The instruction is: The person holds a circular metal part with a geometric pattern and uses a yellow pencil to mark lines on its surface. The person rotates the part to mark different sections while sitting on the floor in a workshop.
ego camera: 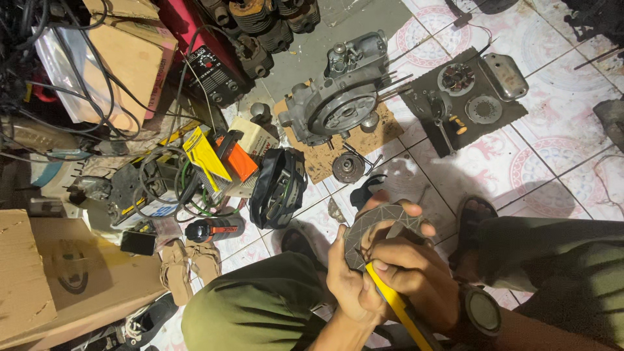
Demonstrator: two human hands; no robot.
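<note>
Patterned floor tiles [552,149] fill the right of the frame, an engine case [338,97] at top centre. Low centre, the left hand [348,276] grips a round grey disc [377,227]; the right hand [409,270] has its fingers clamped on a yellow-handled tool [390,296] against it.

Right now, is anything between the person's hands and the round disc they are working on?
Nothing visible. The left hand grips the grey round disc directly at its lower edge, and the right hand lies over it, pressing a yellow-handled tool onto its face. Only that tool sits between the right hand and the disc.
</note>
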